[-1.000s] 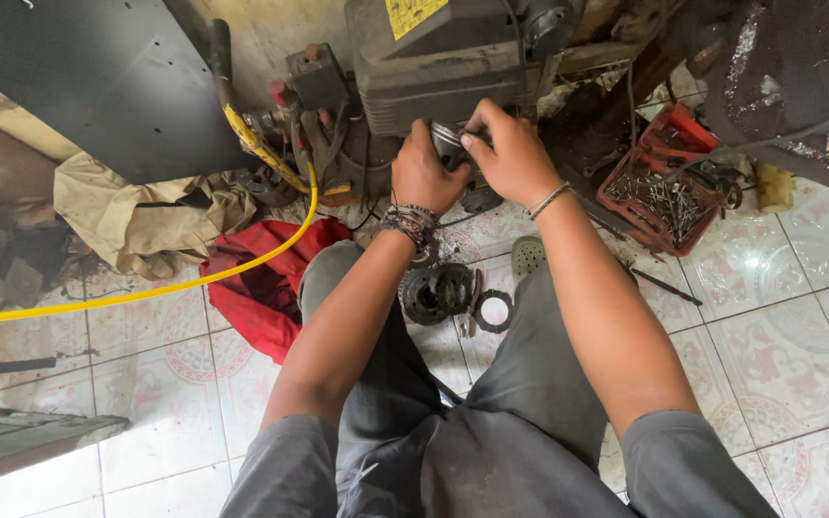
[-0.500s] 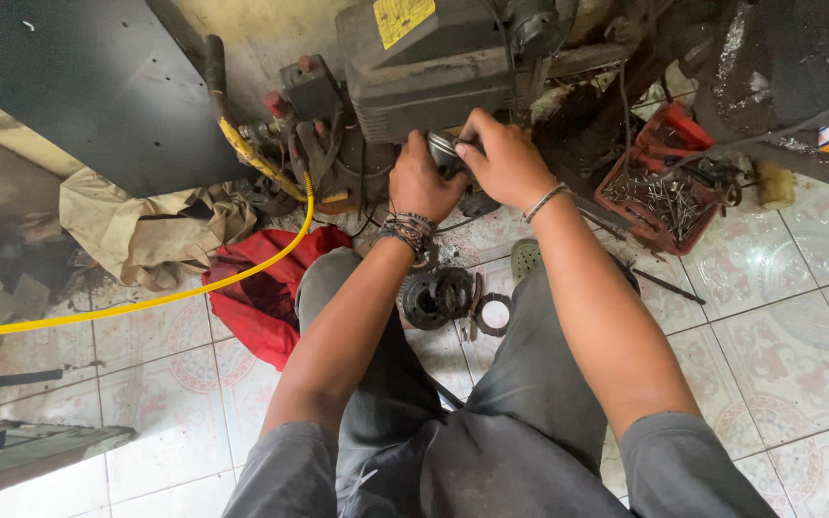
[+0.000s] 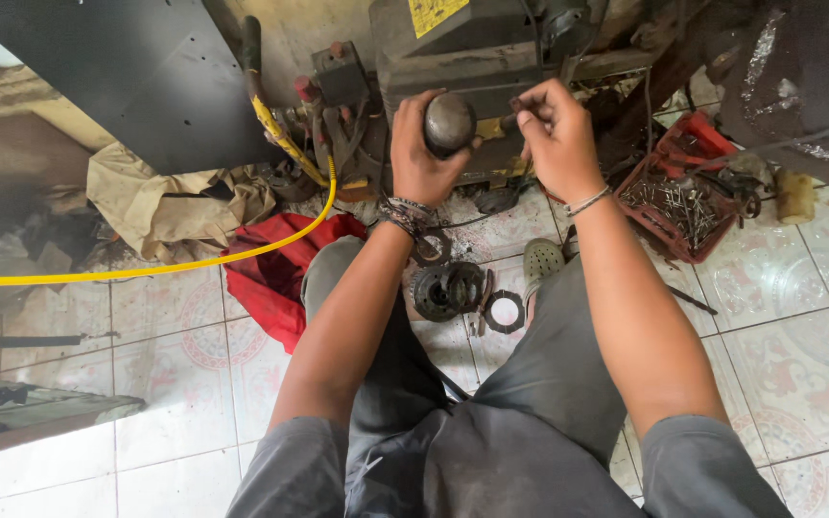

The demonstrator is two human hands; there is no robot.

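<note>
My left hand grips a round grey metal part and holds it up in front of a dark greasy machine. My right hand pinches a small dark piece at the right side of that round part, fingers closed on it. Below my hands, on the tiled floor between my knees, lie a black gear-like part and a metal ring. Bracelets sit on both wrists.
A yellow hose runs from the left edge up to the machine. A red cloth and a tan rag lie on the floor at left. A red tray of nails and screws stands at right. A dark metal panel leans at upper left.
Both hands have lifted higher in front of the machine, and the round metal part now shows plainly in my left hand. The view has shifted slightly.
</note>
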